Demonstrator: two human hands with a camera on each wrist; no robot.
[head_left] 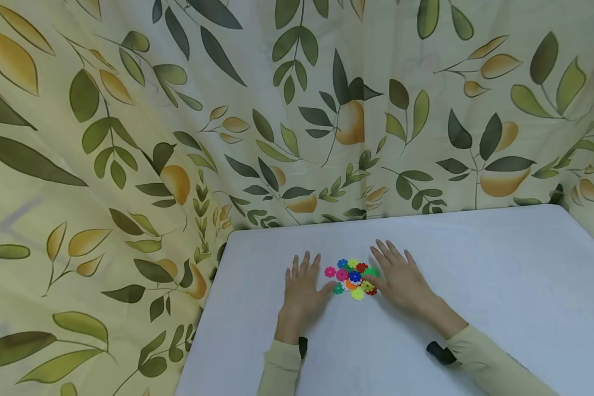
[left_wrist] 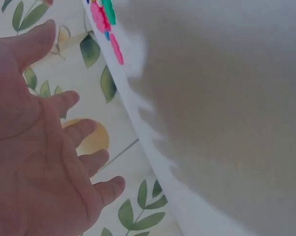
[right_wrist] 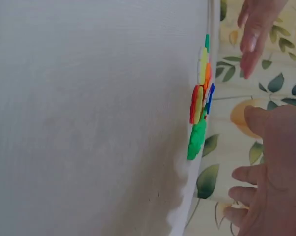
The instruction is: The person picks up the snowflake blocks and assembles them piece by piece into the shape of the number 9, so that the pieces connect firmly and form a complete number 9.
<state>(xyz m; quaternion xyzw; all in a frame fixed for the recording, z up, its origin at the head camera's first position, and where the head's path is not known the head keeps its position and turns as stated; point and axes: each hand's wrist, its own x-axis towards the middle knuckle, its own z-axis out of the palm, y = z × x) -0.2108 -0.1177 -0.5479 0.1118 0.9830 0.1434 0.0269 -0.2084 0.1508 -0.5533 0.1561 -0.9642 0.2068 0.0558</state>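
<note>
A small heap of notched plastic discs in several colours lies on the white table, with a blue disc [head_left: 355, 276] on top near its middle. To the left of the heap my left hand [head_left: 303, 286] hovers palm down, fingers spread, its thumb close to a teal disc [head_left: 338, 288]. On the other side my right hand [head_left: 401, 279] is held with straight fingers, its thumb over the heap's right edge by a green disc [right_wrist: 197, 140]. Neither hand holds anything. In the left wrist view a pink disc [left_wrist: 117, 49] shows edge-on beyond the left thumb.
The white table [head_left: 500, 275] reaches back to a leaf-patterned curtain [head_left: 297, 137], which also hangs along the left side. A black wrist strap [head_left: 440, 353] is by the right sleeve, and another [head_left: 303, 347] by the left sleeve.
</note>
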